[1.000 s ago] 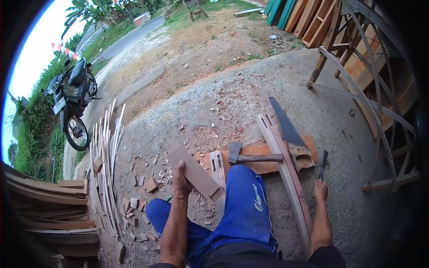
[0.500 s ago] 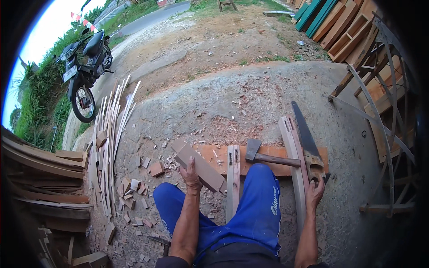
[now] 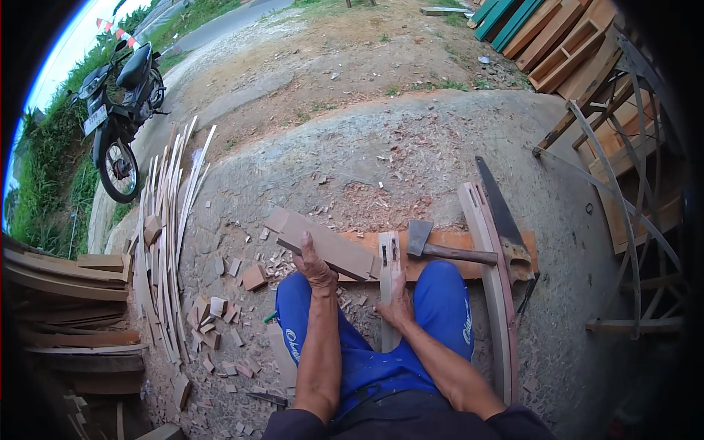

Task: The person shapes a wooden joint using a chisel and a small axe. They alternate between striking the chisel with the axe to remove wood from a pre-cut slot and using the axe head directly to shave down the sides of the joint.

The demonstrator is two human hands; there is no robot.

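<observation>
My left hand (image 3: pixel 315 268) grips a thick wooden block (image 3: pixel 330 251) from its near side, thumb on top. The block is tilted, its right end close to a slotted wooden rail (image 3: pixel 389 253). Around that rail, between my knees, my right hand (image 3: pixel 397 305) is closed. Two dark mortise slots show at the rail's far end. Beneath them lies a flat orange-brown board (image 3: pixel 456 240). A hatchet (image 3: pixel 421 238) with a wooden handle rests across it. Right of my knee are a longer slotted rail (image 3: pixel 484 242) and a handsaw (image 3: pixel 499 202), its handle partly hidden behind that rail.
Wood offcuts (image 3: pixel 208 323) and chips litter the ground at left, beside long thin strips (image 3: pixel 170 242). Stacked lumber (image 3: pixel 73 293) stands at far left. A motorcycle (image 3: pixel 121 121) is parked beyond. At right stand a curved frame (image 3: pixel 609 161) and leaning boards (image 3: pixel 561 37).
My right hand has let go of the saw handle, moved left and closed on the short slotted rail. The block in my left hand has turned flatter, its right end nearer that rail.
</observation>
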